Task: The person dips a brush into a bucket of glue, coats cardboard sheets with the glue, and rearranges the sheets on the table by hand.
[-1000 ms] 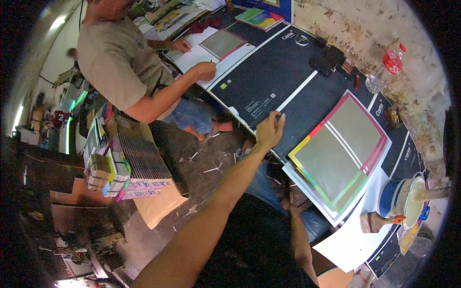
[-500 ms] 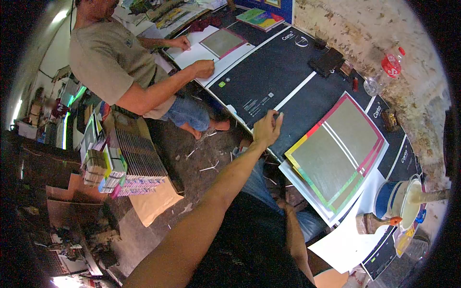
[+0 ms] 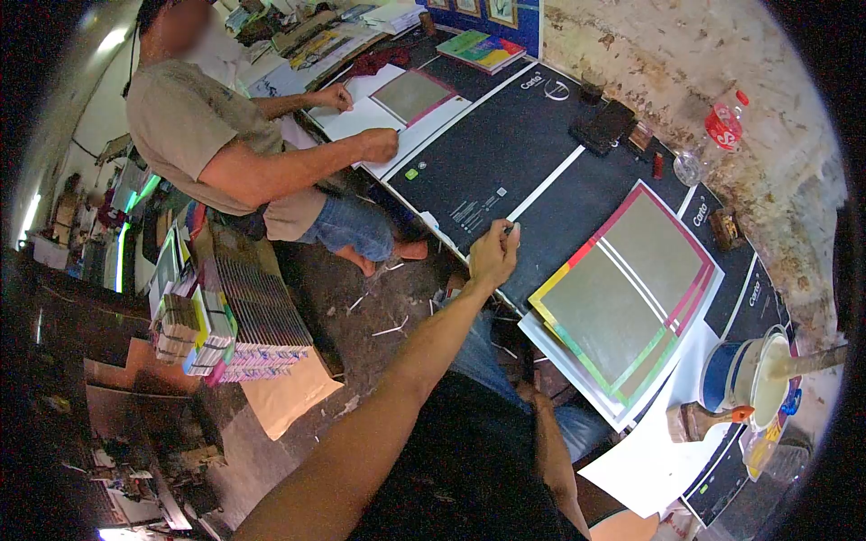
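My left hand [image 3: 493,253] rests at the near edge of the black-covered table [image 3: 550,230], its fingers curled together around a small dark thing I cannot make out. My right hand [image 3: 532,393] is low by my lap, below the table edge, and its fingers are hidden in shadow. Right of my left hand lie overlapping grey sheets [image 3: 627,279] with red, yellow and green borders, on white paper. Farther right, a brush [image 3: 699,421] with an orange-tipped handle lies beside a blue and white bucket [image 3: 732,374] of pale paste.
Across the table at left, a co-worker [image 3: 216,135] has both hands at a white sheet [image 3: 361,99] with a grey panel. A black box [image 3: 606,128], a red-labelled bottle [image 3: 724,122] and a colourful book [image 3: 483,50] stand toward the wall. Bundled stacks [image 3: 257,307] are at left.
The view has shifted slightly. My left hand has its fingers drawn closer together at the table edge. The co-worker has leaned back a little and the head is more in view.
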`<state>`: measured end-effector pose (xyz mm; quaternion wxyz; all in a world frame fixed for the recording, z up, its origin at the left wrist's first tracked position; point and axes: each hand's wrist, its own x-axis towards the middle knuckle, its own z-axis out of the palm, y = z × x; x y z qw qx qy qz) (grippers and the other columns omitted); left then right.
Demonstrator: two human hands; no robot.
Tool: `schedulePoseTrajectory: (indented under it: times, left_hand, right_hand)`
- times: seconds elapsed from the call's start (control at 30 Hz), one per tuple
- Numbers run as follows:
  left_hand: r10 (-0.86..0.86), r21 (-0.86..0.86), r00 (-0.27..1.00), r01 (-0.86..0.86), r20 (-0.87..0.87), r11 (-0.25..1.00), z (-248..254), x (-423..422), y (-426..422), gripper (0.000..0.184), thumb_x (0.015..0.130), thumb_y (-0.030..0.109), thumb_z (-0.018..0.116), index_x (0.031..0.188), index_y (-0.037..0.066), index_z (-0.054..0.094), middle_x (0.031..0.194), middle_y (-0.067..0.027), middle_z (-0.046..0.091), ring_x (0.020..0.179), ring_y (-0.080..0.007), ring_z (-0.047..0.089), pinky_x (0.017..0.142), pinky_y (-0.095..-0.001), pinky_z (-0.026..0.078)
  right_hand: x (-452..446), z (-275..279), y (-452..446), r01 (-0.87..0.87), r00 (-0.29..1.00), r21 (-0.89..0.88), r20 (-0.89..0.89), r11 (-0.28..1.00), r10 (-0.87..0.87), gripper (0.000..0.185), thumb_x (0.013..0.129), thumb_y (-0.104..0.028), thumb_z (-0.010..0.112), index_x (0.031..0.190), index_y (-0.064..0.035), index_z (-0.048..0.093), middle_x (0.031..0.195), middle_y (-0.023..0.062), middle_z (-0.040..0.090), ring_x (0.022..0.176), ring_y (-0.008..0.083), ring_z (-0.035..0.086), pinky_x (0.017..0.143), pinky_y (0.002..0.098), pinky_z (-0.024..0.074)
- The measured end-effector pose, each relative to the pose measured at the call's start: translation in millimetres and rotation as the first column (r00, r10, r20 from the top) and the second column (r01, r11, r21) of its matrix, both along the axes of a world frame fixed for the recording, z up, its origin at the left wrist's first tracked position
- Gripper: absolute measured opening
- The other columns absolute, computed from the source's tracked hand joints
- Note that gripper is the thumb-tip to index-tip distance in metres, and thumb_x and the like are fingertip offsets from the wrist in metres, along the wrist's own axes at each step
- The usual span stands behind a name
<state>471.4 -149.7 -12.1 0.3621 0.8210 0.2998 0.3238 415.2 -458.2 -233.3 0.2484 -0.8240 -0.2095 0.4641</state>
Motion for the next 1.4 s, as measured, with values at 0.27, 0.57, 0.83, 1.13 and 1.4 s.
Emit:
schedulePoseTrajectory:
  times: [0.27, 0.57, 0.83, 1.13, 1.4]
  left_hand:
    - [0.042, 0.112, 0.999, -0.041, -0.006, 0.993, -26, 7, 6, 0.032, 0.094, 0.041, 0.052, 0.098, 0.01, 0.058, 0.07, -0.0135, 0.065, 0.066, -0.0339, 0.065, 0.058, -0.0447, 0.047]
    - [-0.572, -0.703, 0.779, 0.254, -0.258, 0.664, 69, 112, -23, 0.028, 0.08, 0.03, 0.063, 0.093, 0.006, 0.069, 0.093, -0.0061, 0.066, 0.083, -0.0155, 0.06, 0.064, -0.0291, 0.044]
    - [-0.622, -0.759, 0.74, 0.245, -0.256, 0.604, 62, 130, 18, 0.013, 0.073, 0.023, 0.067, 0.077, 0.011, 0.067, 0.073, 0.0018, 0.059, 0.065, -0.0092, 0.05, 0.059, -0.0331, 0.037]
    - [-0.149, -0.15, 0.772, 0.069, -0.618, 0.986, 10, 102, 229, 0.038, 0.069, 0.023, 0.069, 0.092, -0.007, 0.068, 0.095, -0.0248, 0.067, 0.086, -0.0319, 0.068, 0.072, -0.0396, 0.055]
    - [0.073, -0.153, 0.812, -0.197, -0.58, 0.968, 45, 90, 226, 0.048, 0.073, 0.029, 0.066, 0.116, 0.006, 0.063, 0.122, -0.0202, 0.059, 0.118, -0.0358, 0.054, 0.1, -0.0467, 0.04]
  right_hand:
    - [-4, -8, 7, -0.014, 1.0, 0.033, 0.023, 0.999, 0.014, 0.047, 0.091, -0.043, 0.043, 0.123, -0.0112, 0.058, 0.121, 0.0186, 0.06, 0.115, 0.0342, 0.055, 0.101, 0.0464, 0.0378]
    - [1, -3, 19, 0.011, 0.999, 0.058, 0.041, 0.998, -0.013, 0.047, 0.092, -0.043, 0.042, 0.123, -0.0113, 0.058, 0.121, 0.0184, 0.06, 0.115, 0.034, 0.055, 0.101, 0.0467, 0.0372]
    - [1, -4, 9, 0.035, 0.998, 0.054, 0.041, 0.998, -0.037, 0.048, 0.092, -0.044, 0.042, 0.123, -0.0114, 0.058, 0.121, 0.0181, 0.061, 0.115, 0.0338, 0.055, 0.101, 0.0469, 0.0367]
    - [10, -1, 5, 0.047, 0.998, 0.036, 0.045, 0.998, -0.049, 0.048, 0.093, -0.044, 0.041, 0.124, -0.0115, 0.058, 0.121, 0.0179, 0.061, 0.115, 0.0336, 0.055, 0.102, 0.0472, 0.0361]
    - [4, -3, 0, 0.061, 0.996, 0.032, 0.057, 0.998, -0.063, 0.048, 0.093, -0.044, 0.04, 0.124, -0.0116, 0.058, 0.12, 0.0177, 0.061, 0.115, 0.0334, 0.055, 0.102, 0.0475, 0.0356]
